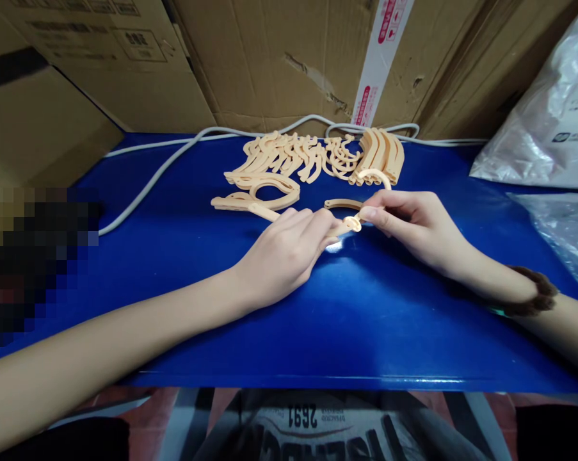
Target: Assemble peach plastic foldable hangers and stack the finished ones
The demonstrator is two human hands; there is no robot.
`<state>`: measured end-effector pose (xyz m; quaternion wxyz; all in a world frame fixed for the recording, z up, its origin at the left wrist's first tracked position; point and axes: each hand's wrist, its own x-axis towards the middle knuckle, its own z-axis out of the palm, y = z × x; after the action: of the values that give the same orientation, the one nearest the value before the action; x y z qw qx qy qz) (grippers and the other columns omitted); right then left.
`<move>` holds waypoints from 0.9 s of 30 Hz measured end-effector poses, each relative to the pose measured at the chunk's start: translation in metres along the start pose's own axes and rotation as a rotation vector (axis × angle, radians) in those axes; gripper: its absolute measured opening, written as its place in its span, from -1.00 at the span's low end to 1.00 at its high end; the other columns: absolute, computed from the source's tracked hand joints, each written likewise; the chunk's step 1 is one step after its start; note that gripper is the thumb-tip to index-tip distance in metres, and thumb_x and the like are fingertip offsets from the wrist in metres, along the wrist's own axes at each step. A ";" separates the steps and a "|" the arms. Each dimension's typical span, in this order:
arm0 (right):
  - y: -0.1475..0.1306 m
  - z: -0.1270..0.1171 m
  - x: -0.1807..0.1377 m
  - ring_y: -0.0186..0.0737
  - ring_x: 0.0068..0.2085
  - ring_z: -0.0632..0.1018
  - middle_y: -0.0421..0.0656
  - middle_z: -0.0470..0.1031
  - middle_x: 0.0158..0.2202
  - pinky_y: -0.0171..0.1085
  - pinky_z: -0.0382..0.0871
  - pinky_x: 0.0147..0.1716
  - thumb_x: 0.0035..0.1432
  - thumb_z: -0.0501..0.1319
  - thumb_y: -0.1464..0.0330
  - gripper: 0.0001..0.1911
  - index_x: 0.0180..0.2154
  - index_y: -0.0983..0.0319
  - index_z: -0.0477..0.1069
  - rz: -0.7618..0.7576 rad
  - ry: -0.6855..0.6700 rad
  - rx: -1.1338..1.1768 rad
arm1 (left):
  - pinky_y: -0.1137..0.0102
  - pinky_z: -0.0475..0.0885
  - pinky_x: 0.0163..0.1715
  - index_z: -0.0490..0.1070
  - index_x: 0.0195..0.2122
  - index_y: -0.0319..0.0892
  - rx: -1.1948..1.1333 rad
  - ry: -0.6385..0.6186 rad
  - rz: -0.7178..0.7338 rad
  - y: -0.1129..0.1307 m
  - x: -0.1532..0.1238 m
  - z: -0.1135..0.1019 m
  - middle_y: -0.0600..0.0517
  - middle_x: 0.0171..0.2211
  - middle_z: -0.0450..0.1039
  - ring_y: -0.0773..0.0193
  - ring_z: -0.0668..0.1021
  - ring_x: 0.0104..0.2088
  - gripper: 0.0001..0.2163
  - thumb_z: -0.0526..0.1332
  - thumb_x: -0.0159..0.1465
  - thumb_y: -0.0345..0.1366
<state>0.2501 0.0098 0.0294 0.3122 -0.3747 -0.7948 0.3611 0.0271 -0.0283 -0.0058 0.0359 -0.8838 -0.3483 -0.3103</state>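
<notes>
My left hand is closed around a cream plastic hanger arm, one end poking out past the knuckles. My right hand pinches a cream hanger hook, its curve rising above the fingers. The two parts meet at a round joint between my hands; whether they are locked together I cannot tell. Just behind lies a loose curved arm. Folded cream hangers rest left of it.
Along the back of the blue table lie piled curved arms, hooks and stacked arms. A white cable runs behind them. Cardboard boxes stand at the back. Plastic bags sit at right.
</notes>
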 end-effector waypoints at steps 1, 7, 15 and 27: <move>0.001 -0.001 0.000 -0.36 -0.47 0.35 -0.24 0.44 -0.48 -0.32 0.18 -0.49 0.25 0.22 0.14 -0.70 -0.37 0.22 0.52 -0.009 0.002 -0.029 | 0.32 0.40 -0.27 0.35 -0.18 -0.28 0.001 -0.005 -0.002 0.000 0.000 0.000 -0.06 -0.27 0.53 0.18 0.54 -0.30 -0.88 0.05 0.45 -0.41; 0.003 -0.004 -0.002 -0.30 -0.43 0.41 -0.20 0.50 -0.45 -0.30 0.19 -0.45 0.30 0.17 0.12 -0.67 -0.29 0.22 0.54 -0.081 0.025 -0.265 | 0.30 0.38 -0.28 0.35 -0.17 -0.28 0.009 -0.040 -0.007 0.001 0.001 -0.001 -0.06 -0.28 0.53 0.15 0.54 -0.30 -0.87 0.03 0.45 -0.41; 0.000 -0.003 -0.004 -0.28 -0.46 0.42 -0.20 0.49 -0.47 -0.28 0.19 -0.44 0.32 0.11 0.09 -0.62 -0.33 0.20 0.51 -0.102 0.020 -0.362 | 0.31 0.36 -0.25 0.36 -0.14 -0.26 -0.015 -0.098 -0.050 0.000 0.002 -0.002 -0.06 -0.25 0.54 0.17 0.55 -0.26 -0.84 0.01 0.47 -0.36; -0.003 -0.003 -0.003 -0.32 -0.51 0.36 -0.25 0.40 -0.54 -0.30 0.17 -0.47 0.32 0.11 0.14 -0.65 -0.38 0.22 0.46 -0.082 -0.060 -0.334 | 0.31 0.32 -0.27 0.39 -0.15 -0.27 0.014 -0.101 -0.047 0.000 0.002 -0.002 -0.08 -0.25 0.55 0.15 0.54 -0.28 -0.80 0.00 0.47 -0.35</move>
<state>0.2529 0.0066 0.0326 0.2364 -0.3777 -0.8673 0.2219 0.0276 -0.0279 -0.0025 0.0170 -0.8896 -0.3726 -0.2635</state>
